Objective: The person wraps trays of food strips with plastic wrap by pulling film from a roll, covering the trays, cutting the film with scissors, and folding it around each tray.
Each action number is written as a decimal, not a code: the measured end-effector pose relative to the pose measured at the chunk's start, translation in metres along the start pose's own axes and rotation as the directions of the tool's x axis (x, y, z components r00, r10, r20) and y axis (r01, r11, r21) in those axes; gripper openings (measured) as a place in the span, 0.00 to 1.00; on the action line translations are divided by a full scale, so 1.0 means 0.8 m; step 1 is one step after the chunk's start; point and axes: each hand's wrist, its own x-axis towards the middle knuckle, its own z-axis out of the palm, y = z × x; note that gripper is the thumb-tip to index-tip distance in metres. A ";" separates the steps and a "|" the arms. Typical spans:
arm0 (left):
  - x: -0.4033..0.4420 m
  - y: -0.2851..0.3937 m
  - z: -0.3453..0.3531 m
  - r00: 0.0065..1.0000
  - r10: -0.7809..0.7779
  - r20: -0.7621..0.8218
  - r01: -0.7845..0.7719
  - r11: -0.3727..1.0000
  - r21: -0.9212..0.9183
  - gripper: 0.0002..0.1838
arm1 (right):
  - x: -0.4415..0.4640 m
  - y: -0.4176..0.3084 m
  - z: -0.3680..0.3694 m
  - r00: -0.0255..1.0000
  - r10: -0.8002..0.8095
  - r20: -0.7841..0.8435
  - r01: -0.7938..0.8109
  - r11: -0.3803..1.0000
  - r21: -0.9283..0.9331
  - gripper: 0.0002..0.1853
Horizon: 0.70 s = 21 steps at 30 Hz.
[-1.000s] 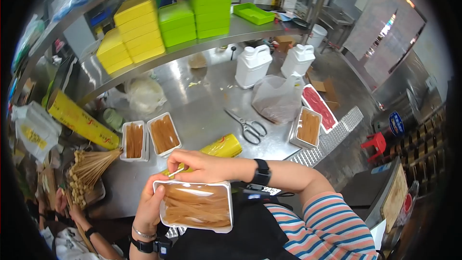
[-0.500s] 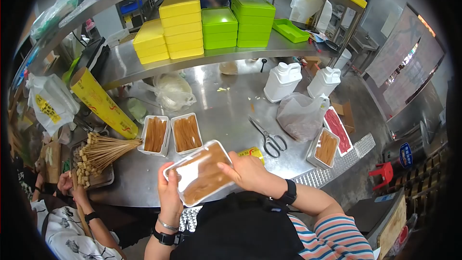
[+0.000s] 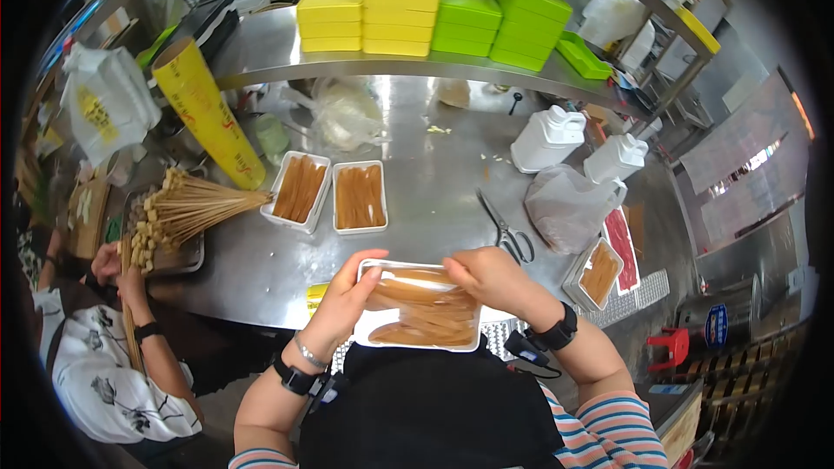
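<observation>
A white tray of brown strips under clear film [image 3: 421, 308] is held level close to the black apron. My left hand [image 3: 343, 300] grips its left side, thumb on the upper rim. At the upper right corner, my right hand [image 3: 491, 278] pinches the tray's edge. Part of a yellow roll [image 3: 318, 295] shows beside my left hand, the rest of it hidden behind the hand and tray. Two more trays of brown strips, one [image 3: 301, 188] at the left and one [image 3: 360, 197] beside it, rest on the steel table [image 3: 426, 234]. Scissors [image 3: 506, 230] lie to the right.
Skewers [image 3: 208, 208] and a co-worker's hands [image 3: 122, 271] are at the left. An upright yellow roll [image 3: 208, 113] stands behind. White jugs [image 3: 547, 139], a plastic bag [image 3: 569, 208] and stacked trays [image 3: 599, 274] are at the right. Yellow boxes [image 3: 400, 0] stand on the shelf.
The held tray has turned from tilted to level and moved right and slightly down. My right hand has shifted onto its upper right corner. The view has swung to the left.
</observation>
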 end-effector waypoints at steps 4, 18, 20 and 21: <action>0.008 -0.003 -0.011 0.994 -0.046 0.098 0.087 0.881 -0.464 0.32 | 0.005 0.035 0.001 1.000 -0.009 -0.023 0.015 0.960 0.280 0.26; -0.010 -0.045 -0.021 0.969 0.238 -0.063 -0.237 0.971 0.032 0.16 | 0.008 0.047 -0.034 0.971 0.234 -0.040 -0.150 0.738 0.658 0.27; -0.012 -0.045 -0.025 0.940 0.324 -0.108 -0.307 0.940 0.153 0.13 | 0.004 0.047 -0.034 0.968 0.244 -0.058 -0.144 0.731 0.667 0.27; -0.015 -0.048 -0.033 0.970 0.220 -0.101 -0.229 0.970 -0.087 0.10 | 0.002 0.047 -0.034 0.963 0.260 -0.074 -0.143 0.721 0.679 0.26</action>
